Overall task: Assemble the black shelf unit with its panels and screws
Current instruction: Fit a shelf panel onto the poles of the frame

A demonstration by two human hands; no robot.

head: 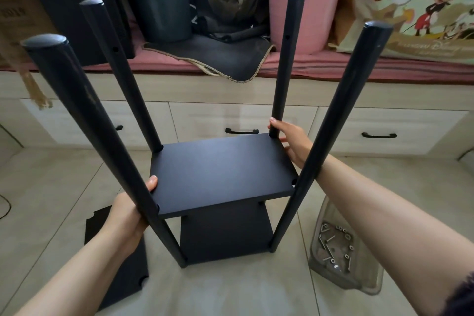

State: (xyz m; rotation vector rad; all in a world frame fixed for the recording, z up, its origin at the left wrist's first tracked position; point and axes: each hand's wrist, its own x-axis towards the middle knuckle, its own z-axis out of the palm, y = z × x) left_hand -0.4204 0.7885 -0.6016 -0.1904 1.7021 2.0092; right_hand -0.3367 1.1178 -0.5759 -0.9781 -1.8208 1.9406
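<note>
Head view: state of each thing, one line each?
Upper panel: raised between the four poles, held at two corners.
Lower panel: in place near the floor.
Spare panel: flat on the floor, left.
Poles: four, upright.
Screw bag: on the floor, right, hardware inside.
Left hand: grips the panel's near left corner.
Right hand: grips its far right corner.

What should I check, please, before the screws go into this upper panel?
1. Upper panel seated between all four poles: ok.
2. Left hand gripping the panel's near left corner: ok.
3. Right hand steadying the far right pole: ok.
4. Panel lined up with the pole holes: cannot tell.
5. Screws within reach in the clear tray on the floor: ok.
6. A hand free to pick up screws: not ok.
</note>
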